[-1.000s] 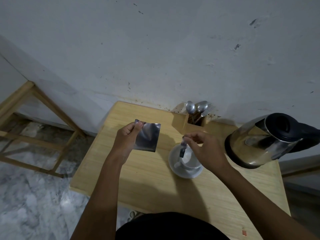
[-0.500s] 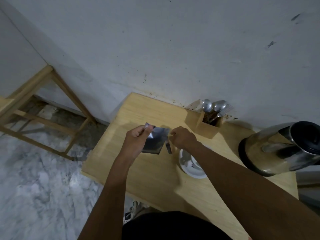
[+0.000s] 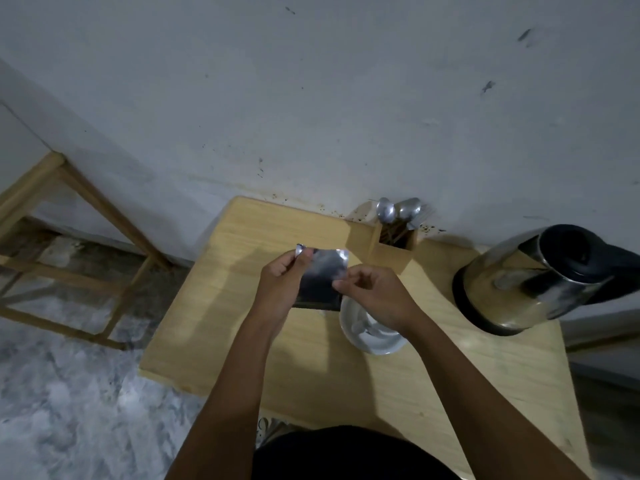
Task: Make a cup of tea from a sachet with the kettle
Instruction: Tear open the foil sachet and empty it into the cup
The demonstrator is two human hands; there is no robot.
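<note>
A silvery foil sachet [image 3: 322,278] is held up above the wooden table [image 3: 242,323]. My left hand [image 3: 282,282] pinches its upper left corner. My right hand [image 3: 372,296] pinches its right edge, fingers closed on the foil. Under my right hand stands a white cup on a white saucer [image 3: 374,341], mostly hidden by the hand. The steel kettle [image 3: 530,282] with a black lid and handle stands at the table's right side.
A wooden holder [image 3: 391,244] with spoons stands against the wall behind the cup. A wooden frame [image 3: 79,216] stands on the marble floor to the left. The table's front edge is near my body.
My right hand has left the cup, where it held a small dark thing, and moved left to grip the sachet's right edge. The sachet stayed in my left hand.
</note>
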